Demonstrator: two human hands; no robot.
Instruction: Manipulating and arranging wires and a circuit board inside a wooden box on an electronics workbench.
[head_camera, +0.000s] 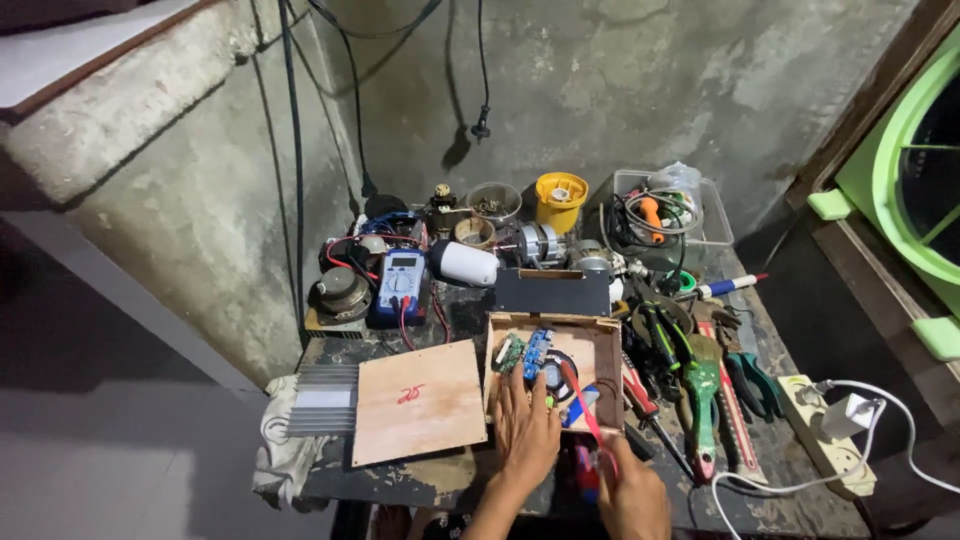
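Two bare hands work at a cluttered table set against a stained concrete wall. The left hand lies flat and released, fingers spread, inside one open wooden box at the table's middle. Its fingertips rest just beside two small circuit boards, one green and one blue, and a round black speaker in the box. The right hand, at the table's near edge, has its grip clenched on a red-handled tool whose shaft slants up into the box; the tool's kind cannot be told.

Left of the box lies one plywood panel with a red mark, and beside that one ribbed metal heat sink on a grey rag. Behind them stand one blue multimeter with red and black leads, one loose speaker and one white cylinder. Along the back sit one yellow spool, one round tin and one clear plastic tub full of cables. Right of the box, pliers, one green paintbrush and screwdrivers lie crowded together; their exact number cannot be told. One white power strip with one charger plugged in sits at the far right edge.
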